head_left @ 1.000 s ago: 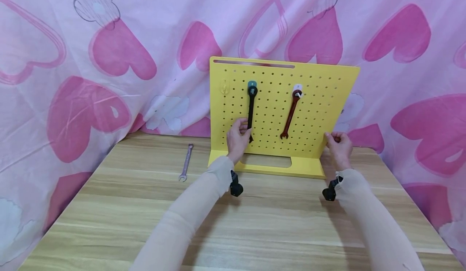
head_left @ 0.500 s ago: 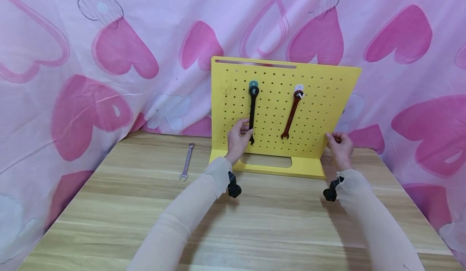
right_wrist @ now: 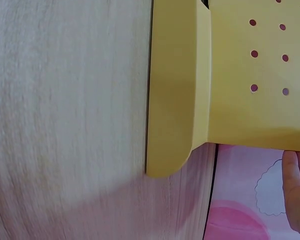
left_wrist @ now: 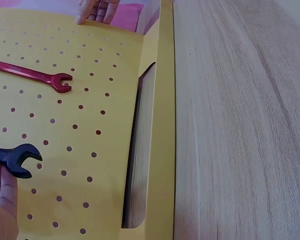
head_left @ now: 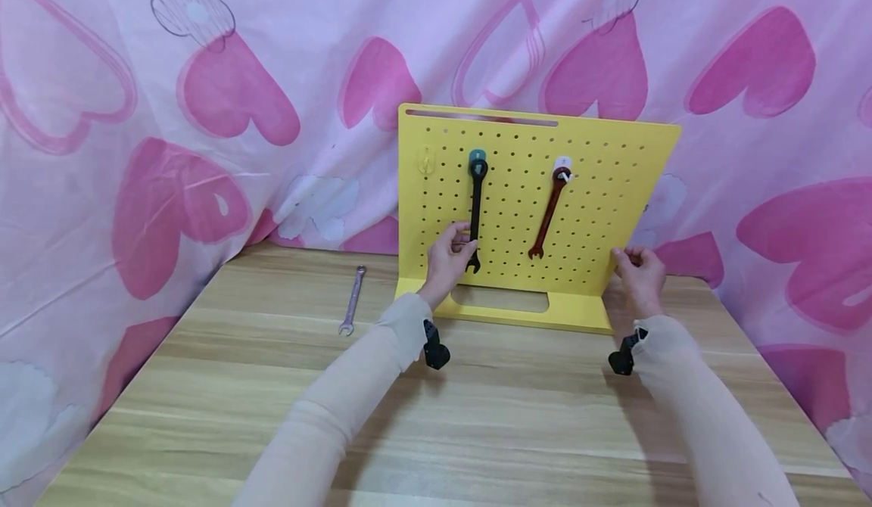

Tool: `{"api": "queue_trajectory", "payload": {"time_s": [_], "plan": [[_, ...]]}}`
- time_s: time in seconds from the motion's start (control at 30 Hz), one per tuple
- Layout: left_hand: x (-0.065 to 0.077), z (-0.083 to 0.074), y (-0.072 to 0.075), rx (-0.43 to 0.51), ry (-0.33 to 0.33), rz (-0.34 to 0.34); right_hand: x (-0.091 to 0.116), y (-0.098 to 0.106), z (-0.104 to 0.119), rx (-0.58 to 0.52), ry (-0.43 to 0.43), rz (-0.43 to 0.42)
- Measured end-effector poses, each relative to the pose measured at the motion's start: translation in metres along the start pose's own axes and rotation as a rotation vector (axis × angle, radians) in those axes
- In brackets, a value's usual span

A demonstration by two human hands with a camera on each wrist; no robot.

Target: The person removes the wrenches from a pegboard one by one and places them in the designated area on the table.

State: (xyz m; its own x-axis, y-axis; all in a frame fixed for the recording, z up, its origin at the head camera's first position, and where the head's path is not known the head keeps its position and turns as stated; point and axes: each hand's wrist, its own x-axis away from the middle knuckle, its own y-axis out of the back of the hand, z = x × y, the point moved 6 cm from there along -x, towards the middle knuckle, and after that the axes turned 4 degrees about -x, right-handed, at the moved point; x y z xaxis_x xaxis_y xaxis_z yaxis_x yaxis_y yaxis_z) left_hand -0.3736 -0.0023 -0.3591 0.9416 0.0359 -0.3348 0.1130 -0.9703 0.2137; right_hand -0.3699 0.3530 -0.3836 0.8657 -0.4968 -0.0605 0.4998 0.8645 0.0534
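A yellow pegboard (head_left: 512,212) stands upright on its base in the head view. A black combination wrench (head_left: 476,203) hangs by its ring end from a teal hook (head_left: 478,155), jaw end down. My left hand (head_left: 446,262) pinches this wrench near its lower end, and the open end (left_wrist: 21,160) shows past the fingers in the left wrist view. A dark red combination wrench (head_left: 548,216) hangs, slightly tilted, from a white hook (head_left: 562,163) farther right. My right hand (head_left: 640,274) holds the pegboard's right edge, thumb at the front and the other fingers partly hidden.
A silver-purple combination wrench (head_left: 353,300) lies on the wooden table (head_left: 518,416) left of the pegboard. A clear hook (head_left: 425,160) with nothing on it sits at the board's upper left. Behind hangs a pink heart-patterned cloth (head_left: 238,98).
My left wrist has shifted slightly left, and more of the black wrench's open end shows below the fingers. The right hand keeps its place at the board's edge. The head view has drifted slightly.
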Motion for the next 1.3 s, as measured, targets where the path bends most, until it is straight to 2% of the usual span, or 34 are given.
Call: {"api": "queue_trajectory", "payload": {"time_s": [0.37,0.8,1.0,1.3], "plan": [[0.001,-0.001,0.002,0.025,0.015,0.039,0.0,0.0,0.002,-0.075,-0.002,0.013],[0.006,-0.005,0.004,0.048,0.042,0.046,0.003,0.0,0.002,-0.063,-0.026,0.03],[0.008,-0.004,0.005,0.073,0.05,0.053,0.001,-0.001,0.002,-0.057,0.002,0.035],[0.011,-0.007,0.007,0.074,0.024,0.059,0.0,-0.001,0.002,-0.048,0.013,0.058]]}}
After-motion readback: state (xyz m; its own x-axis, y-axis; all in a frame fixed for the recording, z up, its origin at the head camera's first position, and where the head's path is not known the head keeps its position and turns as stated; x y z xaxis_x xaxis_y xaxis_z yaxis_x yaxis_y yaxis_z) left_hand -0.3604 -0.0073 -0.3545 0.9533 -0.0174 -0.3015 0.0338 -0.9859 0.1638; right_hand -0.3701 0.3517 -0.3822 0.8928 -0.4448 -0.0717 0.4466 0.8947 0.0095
